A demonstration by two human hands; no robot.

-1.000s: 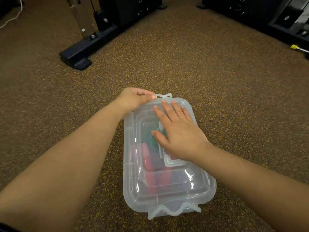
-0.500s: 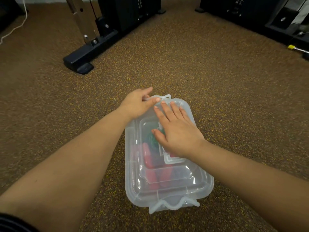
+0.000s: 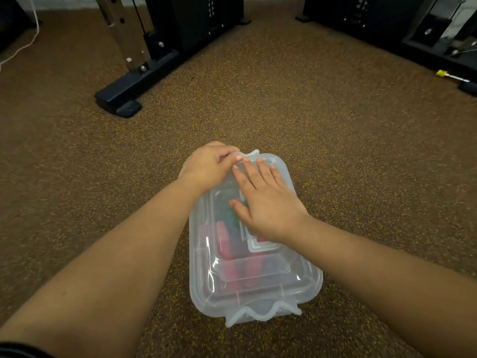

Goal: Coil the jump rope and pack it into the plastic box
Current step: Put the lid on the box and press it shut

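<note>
A clear plastic box [image 3: 309, 285] sits on the brown speckled floor with its lid on. Through the lid I see red handles [image 3: 224, 239] and a green coil of the jump rope [image 3: 232, 215], blurred by the plastic. My right hand [image 3: 265, 202] lies flat on the lid with fingers spread. My left hand [image 3: 209, 164] is at the far end, its fingers pinching the far latch [image 3: 254, 153] of the box. The near latch [image 3: 260, 313] sticks out toward me.
A black machine foot [image 3: 124, 96] with a metal upright stands to the far left. More black gym equipment [image 3: 413, 27] lines the far right, with a yellow-tipped pin [image 3: 442, 73] on the floor. A white cable [image 3: 23, 47] runs at the far left.
My left hand has slid from the box's far left corner onto the far latch and closed on it. My right hand has stayed flat on the lid. The view has tilted up slightly.
</note>
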